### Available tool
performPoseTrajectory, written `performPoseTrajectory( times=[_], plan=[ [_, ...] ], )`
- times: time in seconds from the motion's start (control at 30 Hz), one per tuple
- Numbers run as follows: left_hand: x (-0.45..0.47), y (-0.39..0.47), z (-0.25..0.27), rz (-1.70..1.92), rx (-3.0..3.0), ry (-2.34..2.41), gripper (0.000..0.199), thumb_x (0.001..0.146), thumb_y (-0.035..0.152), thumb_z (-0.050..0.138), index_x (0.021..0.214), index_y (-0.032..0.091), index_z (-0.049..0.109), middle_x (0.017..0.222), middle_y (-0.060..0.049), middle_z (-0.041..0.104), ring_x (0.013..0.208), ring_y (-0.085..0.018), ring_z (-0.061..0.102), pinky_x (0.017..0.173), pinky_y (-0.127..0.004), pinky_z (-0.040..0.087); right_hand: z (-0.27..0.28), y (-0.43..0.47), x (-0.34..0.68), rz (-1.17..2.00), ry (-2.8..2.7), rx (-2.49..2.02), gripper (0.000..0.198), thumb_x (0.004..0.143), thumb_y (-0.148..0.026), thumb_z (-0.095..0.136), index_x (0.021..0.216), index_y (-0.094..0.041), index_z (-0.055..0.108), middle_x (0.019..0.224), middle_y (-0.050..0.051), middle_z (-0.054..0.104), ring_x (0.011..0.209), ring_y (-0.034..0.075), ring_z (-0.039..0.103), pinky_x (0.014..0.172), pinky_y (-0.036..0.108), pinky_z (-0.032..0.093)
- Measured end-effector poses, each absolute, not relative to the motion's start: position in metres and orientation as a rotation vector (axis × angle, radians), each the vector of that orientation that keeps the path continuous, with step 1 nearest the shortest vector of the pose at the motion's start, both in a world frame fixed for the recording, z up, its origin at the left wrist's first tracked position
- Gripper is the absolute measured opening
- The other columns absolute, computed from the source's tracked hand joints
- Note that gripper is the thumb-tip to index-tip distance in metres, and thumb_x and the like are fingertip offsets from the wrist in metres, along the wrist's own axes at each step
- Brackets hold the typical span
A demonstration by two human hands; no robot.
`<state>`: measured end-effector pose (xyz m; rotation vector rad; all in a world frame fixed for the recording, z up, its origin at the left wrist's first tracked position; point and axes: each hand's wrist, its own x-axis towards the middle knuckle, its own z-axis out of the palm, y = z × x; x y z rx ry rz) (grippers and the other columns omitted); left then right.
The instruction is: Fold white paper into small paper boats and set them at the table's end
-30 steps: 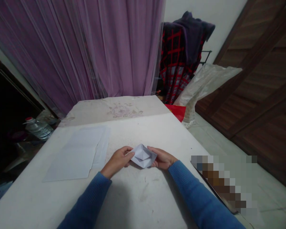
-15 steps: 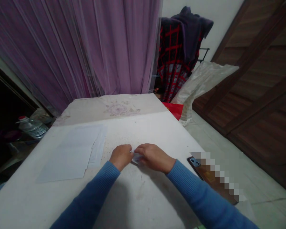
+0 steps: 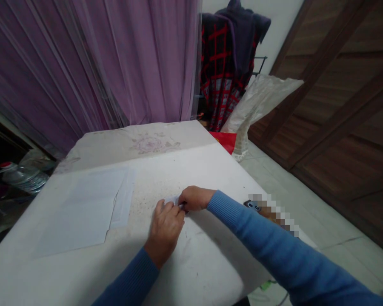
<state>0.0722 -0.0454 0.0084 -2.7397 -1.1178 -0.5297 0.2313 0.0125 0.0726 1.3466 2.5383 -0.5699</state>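
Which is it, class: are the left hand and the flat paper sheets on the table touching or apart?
Apart. The head view shows a strip of speckled tabletop between the left hand and the flat paper sheets.

Most of the small white paper (image 3: 171,198) is disappearing from sight here, with the left hand (image 3: 166,227) covering its near side and the right hand (image 3: 196,198) masking its right end, so its shape is escaping us! Pixel blocks are concealing much of the phone (image 3: 270,213), the bottom edge is cutting off the left sleeve (image 3: 130,278) and the right sleeve (image 3: 268,250), and a green object (image 3: 265,284) is looking too small to name, while the top edge is slicing the purple curtain (image 3: 147,55)
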Motion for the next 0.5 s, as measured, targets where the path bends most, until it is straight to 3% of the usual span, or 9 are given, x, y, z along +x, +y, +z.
performPoseTrajectory(
  times=[0.23, 0.5],
  plan=[
    [0.074, -0.048, -0.004, -0.576, -2.722, -1.230, 0.019, 0.090, 0.012, 0.052, 0.083, 0.022, 0.068, 0.081, -0.003, 0.066, 0.088, -0.023, 0.057, 0.106, -0.056, 0.027, 0.069, 0.009, 0.231, -0.524, 2.541, 1.389, 0.025, 0.083, -0.016, 0.059, 0.100, -0.023, 0.077, 0.094, 0.006, 0.077, 0.088, 0.017, 0.069, 0.072, 0.022, 0.043],
    [0.064, -0.039, 0.004, -0.660, -2.914, -1.148, 0.011, 0.086, 0.021, 0.062, 0.089, 0.027, 0.071, 0.085, -0.002, 0.070, 0.108, -0.028, 0.058, 0.114, -0.064, 0.004, 0.061, 0.000, 0.235, -0.451, 2.578, 1.483, 0.026, 0.086, -0.018, 0.055, 0.102, -0.022, 0.076, 0.094, 0.007, 0.077, 0.090, 0.019, 0.070, 0.074, 0.023, 0.044]
  ],
)
